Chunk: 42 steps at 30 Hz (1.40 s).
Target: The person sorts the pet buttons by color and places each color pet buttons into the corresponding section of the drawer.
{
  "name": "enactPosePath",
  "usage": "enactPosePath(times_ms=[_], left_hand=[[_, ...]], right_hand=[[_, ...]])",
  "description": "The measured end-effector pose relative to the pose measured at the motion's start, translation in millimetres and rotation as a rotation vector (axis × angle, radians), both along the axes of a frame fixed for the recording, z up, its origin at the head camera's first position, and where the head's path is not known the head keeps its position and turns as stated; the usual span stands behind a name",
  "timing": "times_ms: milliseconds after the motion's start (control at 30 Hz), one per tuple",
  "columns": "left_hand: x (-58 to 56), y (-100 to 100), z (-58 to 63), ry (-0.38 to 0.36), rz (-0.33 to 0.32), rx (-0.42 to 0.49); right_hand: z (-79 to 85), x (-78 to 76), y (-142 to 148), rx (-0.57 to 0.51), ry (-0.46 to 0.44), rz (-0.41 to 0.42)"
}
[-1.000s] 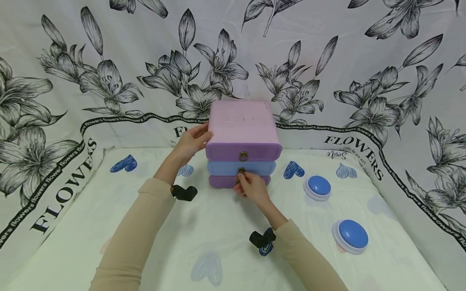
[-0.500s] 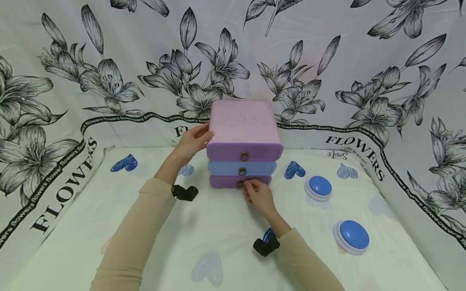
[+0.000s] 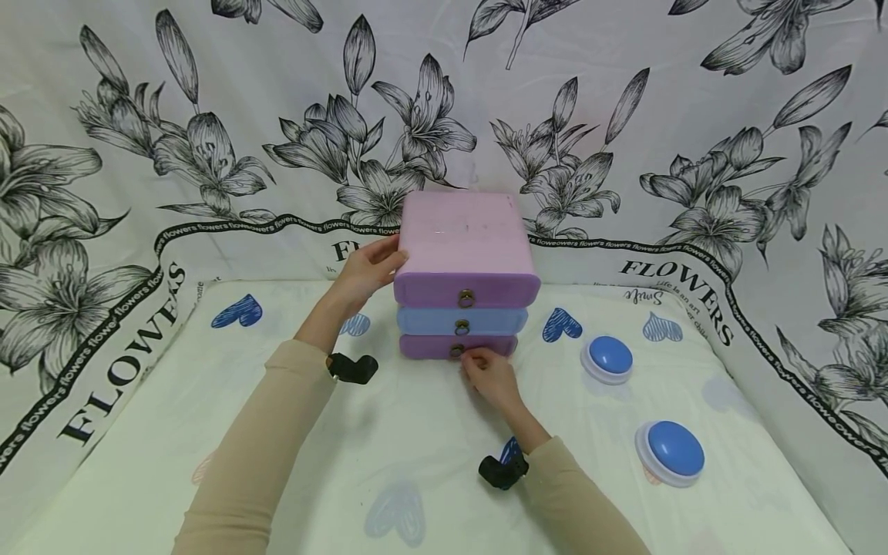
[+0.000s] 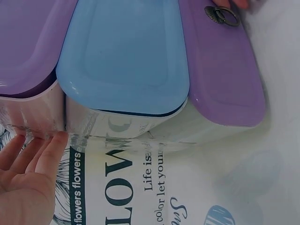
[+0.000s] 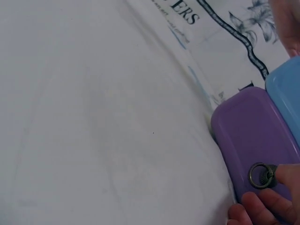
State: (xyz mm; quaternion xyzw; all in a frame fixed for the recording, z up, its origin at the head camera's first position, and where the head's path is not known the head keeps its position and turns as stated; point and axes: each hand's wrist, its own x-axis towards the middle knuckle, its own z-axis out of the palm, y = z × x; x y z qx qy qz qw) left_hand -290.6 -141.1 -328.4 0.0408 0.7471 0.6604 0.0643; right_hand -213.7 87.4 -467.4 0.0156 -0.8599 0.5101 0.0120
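A small three-drawer chest stands against the backdrop, with a pale pink top [image 3: 465, 231], an upper purple drawer [image 3: 430, 290], a blue drawer [image 3: 423, 321] and a lower purple drawer [image 3: 416, 347]. All the fronts sit flush in the stack. My left hand [image 3: 364, 274] rests its fingers against the chest's left side near the top. At the lower drawer, my right hand [image 3: 494, 381] pinches the base of the brass ring pull [image 5: 262, 176] between thumb and bent fingers. The ring itself shows uncovered beside the thumb.
Two blue push buttons with white rims, a farther one [image 3: 607, 356] and a nearer one [image 3: 671, 451], lie on the white heart-print cloth [image 3: 333, 470] at the right. Behind the chest rises a flower-print backdrop [image 3: 298, 185].
My right hand has moved down from the blue drawer's pull to the lower purple drawer's pull, and its fingers have curled further. The left hand stays in place.
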Motion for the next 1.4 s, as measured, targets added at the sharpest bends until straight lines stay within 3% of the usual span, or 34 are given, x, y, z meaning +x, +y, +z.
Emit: enactPosePath(times_ms=[133, 333, 433, 567, 933, 1100, 1400], left_hand=[[0.5, 0, 0.3, 0.001, -0.003, 0.005], [-0.5, 0, -0.6, 0.01, -0.03, 0.011], [-0.6, 0, -0.7, 0.005, -0.031, 0.02], [0.7, -1, 1.0, -0.007, -0.033, 0.025], [16.4, 4, 19.5, -0.011, -0.042, 0.004], [14.6, 4, 18.4, -0.013, -0.043, 0.002], [-0.5, 0, 0.5, 0.0, -0.025, 0.015]], right_hand=[[-1.2, -1.1, -3, -0.068, -0.051, 0.011], [-0.9, -3.4, -6, -0.307, -0.298, 0.043], [-2.7, -4.9, -7, -0.365, -0.368, 0.084], [-4.5, -7.3, -8, -0.365, -0.384, 0.113], [-4.9, -12.9, -14, -0.423, -0.437, 0.042], [-3.7, -14.1, -15, -0.417, -0.451, 0.048], [-0.4, -15.0, -15, -0.363, -0.453, 0.074]])
